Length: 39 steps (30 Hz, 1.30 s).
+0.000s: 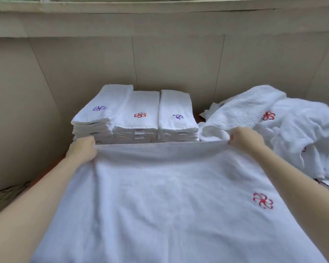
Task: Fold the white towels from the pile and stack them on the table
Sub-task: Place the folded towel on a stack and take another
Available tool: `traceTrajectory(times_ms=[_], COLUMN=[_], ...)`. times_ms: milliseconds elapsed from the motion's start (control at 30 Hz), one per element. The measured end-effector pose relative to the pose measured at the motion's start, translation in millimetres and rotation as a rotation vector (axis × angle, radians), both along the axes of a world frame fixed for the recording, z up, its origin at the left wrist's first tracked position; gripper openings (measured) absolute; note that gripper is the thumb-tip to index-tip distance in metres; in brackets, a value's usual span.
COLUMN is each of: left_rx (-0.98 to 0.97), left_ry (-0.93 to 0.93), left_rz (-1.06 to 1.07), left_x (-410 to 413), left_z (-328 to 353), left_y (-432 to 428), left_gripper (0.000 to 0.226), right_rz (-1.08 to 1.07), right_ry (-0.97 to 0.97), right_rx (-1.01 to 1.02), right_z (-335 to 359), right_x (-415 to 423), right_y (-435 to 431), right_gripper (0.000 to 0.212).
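Both hands, left hand point(83, 149) and right hand point(244, 138), are clenched on the far corners of the towel point(160, 196) spread near the stacks point(135, 114), so uneven tension could skew the fold or nudge them.

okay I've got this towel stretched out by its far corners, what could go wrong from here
1. The left hand and right hand pinch the spread white towel with the red flower emblem right in front of the three stacks of folded white towels; pushing forward could nudge them askew.
2. The loose pile of unfolded white towels sits beside the right hand and could snag.
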<state>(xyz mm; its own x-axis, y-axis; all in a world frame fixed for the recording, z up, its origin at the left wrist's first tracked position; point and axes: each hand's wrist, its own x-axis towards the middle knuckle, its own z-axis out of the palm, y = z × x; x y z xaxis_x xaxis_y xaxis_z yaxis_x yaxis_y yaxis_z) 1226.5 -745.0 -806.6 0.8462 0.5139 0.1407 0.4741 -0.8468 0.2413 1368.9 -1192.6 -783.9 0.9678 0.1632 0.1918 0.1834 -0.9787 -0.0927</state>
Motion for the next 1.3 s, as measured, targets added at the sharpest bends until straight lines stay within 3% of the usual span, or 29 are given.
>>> traceTrajectory(times_ms=[100,200,267,333,467,633,733,867,1000,1033,1133,1200,1300], left_rx=[0.009,-0.037,-0.030,-0.058,-0.104,-0.095,-0.059,0.048,0.038,0.012,-0.068,-0.112,-0.105], left_ry=[-0.372,-0.395,-0.390,-0.345,-0.226,-0.075,0.021,0.232,0.246,0.222,0.120,0.074,0.135], left_rz=[-0.003,0.024,0.060,0.048,0.018,0.070,0.127,0.192,-0.075,-0.152,-0.315,-0.353,-0.368], left_x=[-6.9,-31.1,-55.8,-79.8,-105.4,-121.7,-127.5,-119.4,-82.2,-70.9,-36.9,-18.6,-7.1], left_z=[-5.7,-18.1,-34.4,-51.7,-64.5,-57.9,-53.5,-42.9,-40.8,-40.2,-37.9,-41.0,-61.2], left_y=[-8.5,-20.1,-24.3,-24.5,-16.5,-23.9,-38.2,-83.6,-163.3,-186.1,-251.9,-287.1,-318.6], left_gripper=[0.018,0.022,0.020,0.018,0.022,0.038,0.043,0.049,0.047,0.045,0.041,0.042,0.050], right_rz=[-0.062,-0.064,-0.050,-0.083,-0.084,-0.230,-0.299,-0.527,-0.618,-0.646,-0.765,-0.775,-0.703], right_ry=[-0.156,-0.348,-0.328,-0.239,-0.074,0.006,-0.007,0.058,0.135,0.115,-0.047,-0.111,-0.008], right_rx=[0.310,0.650,0.792,0.780,0.483,0.572,0.681,1.040,1.615,1.642,1.353,1.361,1.259], right_z=[8.3,-6.0,-32.5,-64.3,-95.3,-88.8,-86.8,-67.0,-48.1,-51.5,-67.7,-67.9,-70.3], right_x=[-14.2,-55.6,-93.9,-126.5,-155.5,-163.7,-163.6,-144.7,-118.5,-118.9,-128.5,-133.1,-124.4], right_y=[-3.8,-2.3,-2.4,-8.1,-20.0,-26.0,-30.1,-40.8,-61.5,-66.9,-83.9,-99.2,-128.4], right_gripper=[0.008,0.010,0.008,0.011,0.020,0.022,0.039,0.058,0.032,0.027,0.025,0.031,0.037])
